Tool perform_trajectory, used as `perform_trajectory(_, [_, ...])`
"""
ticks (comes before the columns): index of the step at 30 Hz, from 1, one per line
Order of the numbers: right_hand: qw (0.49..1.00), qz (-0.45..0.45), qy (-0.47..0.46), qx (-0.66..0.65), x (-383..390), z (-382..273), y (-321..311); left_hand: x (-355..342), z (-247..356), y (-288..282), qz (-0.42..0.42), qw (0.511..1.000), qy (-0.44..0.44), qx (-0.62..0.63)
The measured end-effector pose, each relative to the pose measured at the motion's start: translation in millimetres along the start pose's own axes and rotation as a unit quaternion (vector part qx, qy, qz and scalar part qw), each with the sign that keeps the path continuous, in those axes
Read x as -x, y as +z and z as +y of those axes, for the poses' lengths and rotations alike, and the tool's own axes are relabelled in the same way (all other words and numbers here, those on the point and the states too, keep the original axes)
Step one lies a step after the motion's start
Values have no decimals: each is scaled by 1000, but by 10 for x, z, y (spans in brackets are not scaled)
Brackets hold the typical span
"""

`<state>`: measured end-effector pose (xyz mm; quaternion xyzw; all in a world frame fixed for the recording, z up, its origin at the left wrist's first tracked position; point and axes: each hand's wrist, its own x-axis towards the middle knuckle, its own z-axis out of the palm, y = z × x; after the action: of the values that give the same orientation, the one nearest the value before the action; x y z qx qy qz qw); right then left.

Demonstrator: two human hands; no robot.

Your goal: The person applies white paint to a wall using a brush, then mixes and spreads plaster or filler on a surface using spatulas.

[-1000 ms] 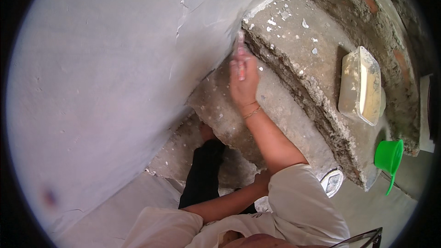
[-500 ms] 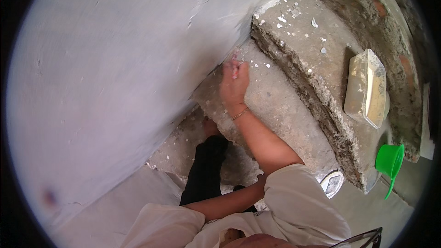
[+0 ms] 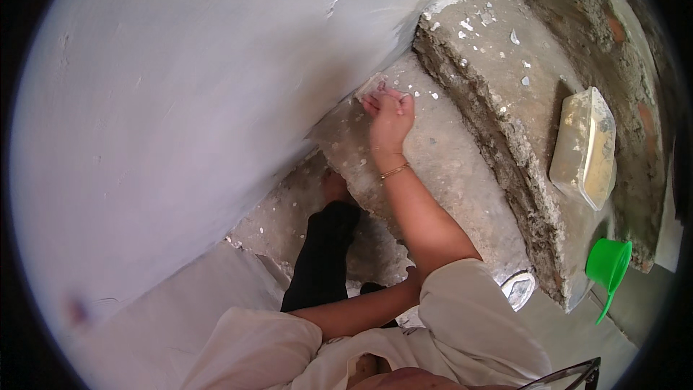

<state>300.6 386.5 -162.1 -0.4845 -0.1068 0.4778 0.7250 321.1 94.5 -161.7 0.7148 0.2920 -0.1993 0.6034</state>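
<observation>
My right hand (image 3: pixel 392 117), with a thin bracelet on the wrist, reaches to the foot of the pale wall (image 3: pixel 202 101), just above a rough concrete step (image 3: pixel 447 166). Its fingers are curled together, and a pale flat piece seems to show at their tips against the wall's base; what it is I cannot make out. My left forearm (image 3: pixel 368 310) crosses my body. The left hand (image 3: pixel 413 274) is tucked by my right elbow, its fingers hidden.
White flakes (image 3: pixel 514 37) lie scattered on the steps. On the upper step stands a stained plastic tub (image 3: pixel 585 148); a green dipper with a handle (image 3: pixel 608 263) sits nearer. A round white-rimmed object (image 3: pixel 518 290) is beside my right sleeve. My dark-trousered leg (image 3: pixel 321 253) stands on a lower step.
The view has shifted slightly, so the wall and steps sit further right. My right hand stays at the wall's foot, its fingers now turned more to the left. My left arm keeps its place.
</observation>
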Motion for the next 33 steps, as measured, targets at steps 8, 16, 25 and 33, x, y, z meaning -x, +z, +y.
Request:
perform_trajectory(8, [940, -170, -41, 293, 942, 551, 21, -4, 69, 129, 4, 1000, 9, 14])
perform_trajectory(16, [943, -229, 76, 227, 1094, 1104, -101, -40, 154, 251, 8, 999, 30, 29])
perform_trajectory(25, [993, -3, -97, 64, -222, -509, -197, -11, 69, -5, 6, 1000, 13, 22])
perform_trajectory(33, [972, -24, -132, 193, 134, 329, -21, 35, 84, 74, 0, 999, 29, 24])
